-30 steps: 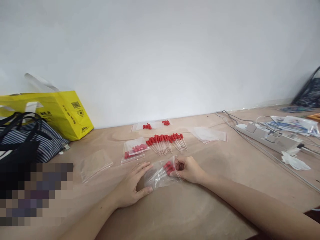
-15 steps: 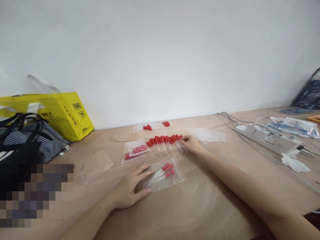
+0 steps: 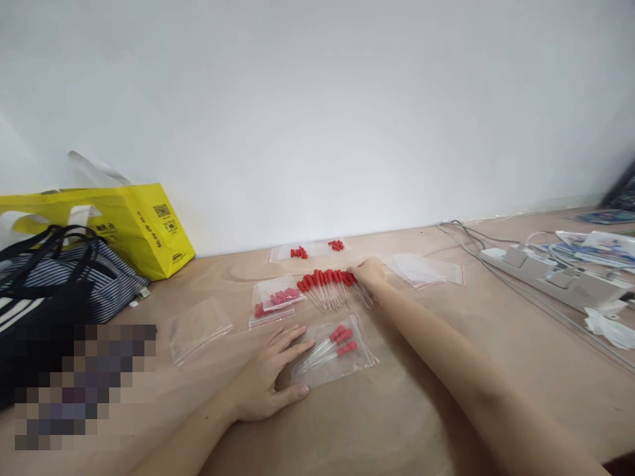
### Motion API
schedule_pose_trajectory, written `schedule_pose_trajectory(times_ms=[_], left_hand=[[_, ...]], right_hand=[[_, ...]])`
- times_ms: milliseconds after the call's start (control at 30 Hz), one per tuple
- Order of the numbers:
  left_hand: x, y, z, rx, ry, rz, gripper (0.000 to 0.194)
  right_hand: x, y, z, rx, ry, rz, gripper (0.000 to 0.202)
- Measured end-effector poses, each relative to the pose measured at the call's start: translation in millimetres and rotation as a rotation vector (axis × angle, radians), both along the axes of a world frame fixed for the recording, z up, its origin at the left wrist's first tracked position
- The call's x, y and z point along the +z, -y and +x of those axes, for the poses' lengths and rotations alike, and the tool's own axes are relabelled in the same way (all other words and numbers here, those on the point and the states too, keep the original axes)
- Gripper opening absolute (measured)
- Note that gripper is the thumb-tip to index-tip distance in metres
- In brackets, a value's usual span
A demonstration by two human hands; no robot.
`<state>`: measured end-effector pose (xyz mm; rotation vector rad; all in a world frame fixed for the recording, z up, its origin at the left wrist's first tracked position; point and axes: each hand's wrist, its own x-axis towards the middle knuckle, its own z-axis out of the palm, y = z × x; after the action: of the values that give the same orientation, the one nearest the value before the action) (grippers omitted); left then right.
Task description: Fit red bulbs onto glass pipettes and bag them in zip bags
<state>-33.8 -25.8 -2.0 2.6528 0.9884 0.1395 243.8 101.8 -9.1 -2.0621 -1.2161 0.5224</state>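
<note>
My left hand (image 3: pixel 270 377) lies spread on the table, its fingers at the left edge of a clear zip bag (image 3: pixel 322 377) that holds a few clear droppers with red bulbs (image 3: pixel 342 334). Beyond the bag, a fanned row of red-bulbed droppers (image 3: pixel 325 287) lies on the table. My right hand (image 3: pixel 368 272) is at the right end of this row, with its fingers closed around the red bulbs there; what exactly they pinch is hidden. Left of the row are stacked bags with red-bulbed droppers (image 3: pixel 278 301).
An empty clear bag (image 3: pixel 199 328) lies at the left, and more bags (image 3: pixel 426 270) at the right. Farther back is a bag with red bulbs (image 3: pixel 310 251). A yellow bag (image 3: pixel 149 231) and a striped bag (image 3: pixel 112 277) stand left; a power strip (image 3: pixel 550 277) with cables lies right.
My right hand has shifted slightly left over the row's right end, and its fingertips are now less visible. The whole view has moved a little, while my left hand stays by the bag.
</note>
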Motion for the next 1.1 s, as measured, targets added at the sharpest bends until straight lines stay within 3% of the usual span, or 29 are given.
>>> schedule_pose_trajectory(times_ms=[233,333,567,700,833,1100], left_hand=[[2.1,1,1,0.007,0.024,0.006,0.059],[-0.4,-1,0,0.002,0.051,0.021,0.059],[-0.7,-1,1,-0.001,0.023,0.010,0.061],[2.0,1,3,0.015,0.020,0.007,0.060],[5.1,3,5,0.015,0.032,0.003,0.057],[9.3,2,8,0.020,-0.015,0.006,0.053]], right_hand=[[1.1,0,3,-0.013,-0.124,0.047,0.015],[6.2,5,6,0.040,-0.225,0.135,0.021],[23.7,48,36,0.165,-0.512,0.395,0.036],[11.5,90,45,0.217,-0.708,0.529,0.041],[-6.0,122,38,0.231,-0.796,0.482,0.040],[-20.4,133,21,0.244,-0.923,0.422,0.036]])
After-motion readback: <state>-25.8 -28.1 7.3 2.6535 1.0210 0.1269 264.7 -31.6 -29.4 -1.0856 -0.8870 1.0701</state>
